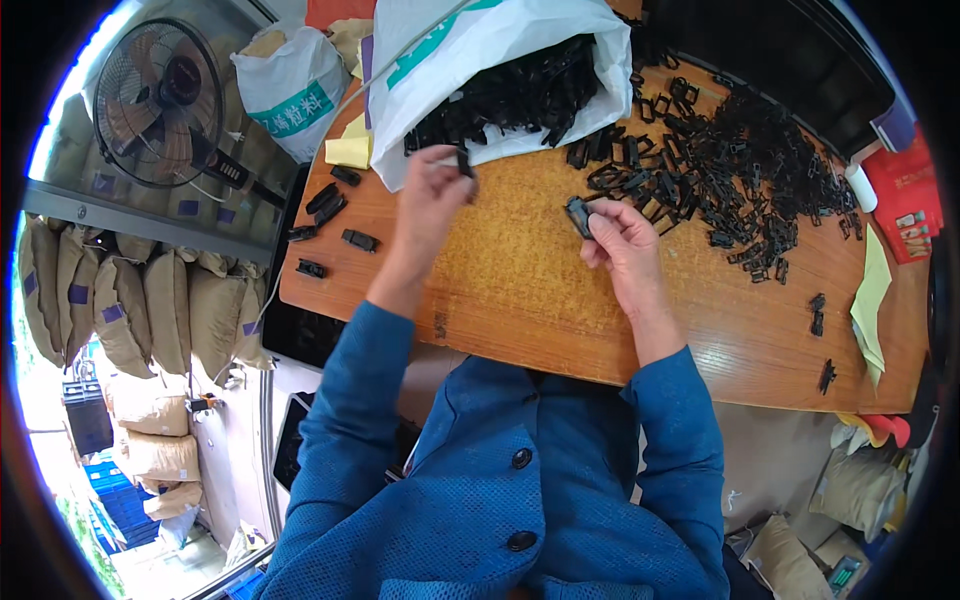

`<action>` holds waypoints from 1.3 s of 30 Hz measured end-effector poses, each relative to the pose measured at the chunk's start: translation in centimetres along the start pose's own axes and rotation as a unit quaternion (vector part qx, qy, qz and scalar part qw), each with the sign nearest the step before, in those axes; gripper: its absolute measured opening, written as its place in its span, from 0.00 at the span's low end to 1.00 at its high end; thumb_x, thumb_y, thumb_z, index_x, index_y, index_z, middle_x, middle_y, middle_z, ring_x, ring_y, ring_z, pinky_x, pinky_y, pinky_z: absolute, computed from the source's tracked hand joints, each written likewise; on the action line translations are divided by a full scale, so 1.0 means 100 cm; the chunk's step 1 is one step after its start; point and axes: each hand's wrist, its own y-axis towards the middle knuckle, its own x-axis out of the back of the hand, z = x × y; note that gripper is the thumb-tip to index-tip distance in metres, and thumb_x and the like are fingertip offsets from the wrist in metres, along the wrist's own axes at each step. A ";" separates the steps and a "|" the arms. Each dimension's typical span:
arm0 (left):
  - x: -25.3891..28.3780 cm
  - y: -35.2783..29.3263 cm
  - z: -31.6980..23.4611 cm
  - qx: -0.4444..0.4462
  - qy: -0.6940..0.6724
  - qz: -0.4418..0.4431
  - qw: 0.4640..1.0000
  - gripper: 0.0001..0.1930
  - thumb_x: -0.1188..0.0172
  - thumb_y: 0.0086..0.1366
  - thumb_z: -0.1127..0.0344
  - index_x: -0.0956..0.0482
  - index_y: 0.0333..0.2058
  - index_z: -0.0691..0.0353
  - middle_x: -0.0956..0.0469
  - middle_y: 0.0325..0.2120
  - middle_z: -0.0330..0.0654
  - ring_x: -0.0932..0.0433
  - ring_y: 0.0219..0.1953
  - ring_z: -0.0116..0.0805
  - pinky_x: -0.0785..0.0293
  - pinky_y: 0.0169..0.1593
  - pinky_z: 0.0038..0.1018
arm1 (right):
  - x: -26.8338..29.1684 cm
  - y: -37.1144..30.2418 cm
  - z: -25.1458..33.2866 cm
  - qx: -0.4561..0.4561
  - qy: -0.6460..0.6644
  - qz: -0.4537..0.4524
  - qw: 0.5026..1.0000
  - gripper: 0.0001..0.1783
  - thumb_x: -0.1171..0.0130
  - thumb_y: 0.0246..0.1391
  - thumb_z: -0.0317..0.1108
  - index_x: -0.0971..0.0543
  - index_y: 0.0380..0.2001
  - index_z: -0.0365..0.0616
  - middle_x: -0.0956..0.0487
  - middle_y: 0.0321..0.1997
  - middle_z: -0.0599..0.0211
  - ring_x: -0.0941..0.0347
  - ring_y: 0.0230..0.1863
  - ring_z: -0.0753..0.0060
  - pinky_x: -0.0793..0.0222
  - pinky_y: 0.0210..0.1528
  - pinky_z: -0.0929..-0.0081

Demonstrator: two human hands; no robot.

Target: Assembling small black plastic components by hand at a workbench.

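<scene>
At the far left, beyond the table's edge, a floor fan [160, 100] stands above a row of stuffed tan sacks [150, 310]. A white woven sack [295, 90] with green print leans near the wooden table [520, 290]. On the table's left end lie several small black plastic clips [340, 215], scattered and apart from one another, beside a yellow paper pad [350, 152].

The left hand [432, 195] is raised over the table just in front of a big white plastic bag [470, 60] whose open mouth spills black plastic parts. Its fingertips are pinched on a small black plastic piece [464, 160], held right at the bag's opening.

Near the table's middle, the right hand [622, 240] is curled, thumb and fingers clamped around a black plastic buckle [578, 215] that sticks out toward the left hand; the two hands are apart.

Further right, a wide heap of black plastic frames [740, 160] covers the table's far corner, thinning to a few strays [818, 315] near the front edge. A yellow sheet [872, 290] lies at the right end, next to red packets [905, 195]. Both forearms wear blue knitted sleeves [350, 400].
</scene>
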 end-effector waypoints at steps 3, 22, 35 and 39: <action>-0.031 -0.038 -0.015 0.046 -0.147 0.106 0.982 0.27 0.48 0.62 0.80 0.42 0.60 0.60 0.25 0.43 0.46 0.24 0.45 0.33 0.27 0.50 0.29 | -0.021 -0.021 0.003 -0.039 0.055 0.023 0.997 0.10 0.42 0.57 0.29 0.24 0.42 0.39 0.22 0.25 0.71 0.28 0.21 0.83 0.34 0.22 0.86; -0.051 -0.075 -0.015 -0.049 0.045 0.140 0.988 0.23 0.48 0.62 0.81 0.38 0.55 0.61 0.25 0.37 0.48 0.22 0.42 0.36 0.26 0.47 0.29 | -0.035 -0.039 0.003 -0.055 -0.043 0.013 0.997 0.08 0.43 0.57 0.28 0.23 0.40 0.39 0.22 0.28 0.71 0.28 0.21 0.83 0.32 0.22 0.87; -0.074 -0.062 -0.014 0.103 -0.023 0.176 0.979 0.20 0.41 0.61 0.70 0.34 0.52 0.64 0.25 0.35 0.41 0.25 0.36 0.29 0.29 0.43 0.25 | -0.005 -0.038 0.003 -0.003 -0.075 0.055 0.996 0.11 0.41 0.56 0.27 0.25 0.42 0.40 0.28 0.30 0.75 0.30 0.23 0.84 0.34 0.23 0.87; -0.081 -0.063 -0.018 0.199 -0.123 0.182 0.955 0.22 0.42 0.62 0.71 0.36 0.54 0.63 0.25 0.35 0.42 0.26 0.36 0.27 0.28 0.43 0.24 | 0.005 -0.030 0.001 -0.070 0.031 0.050 0.996 0.13 0.38 0.54 0.30 0.26 0.42 0.41 0.27 0.30 0.74 0.31 0.22 0.84 0.36 0.19 0.87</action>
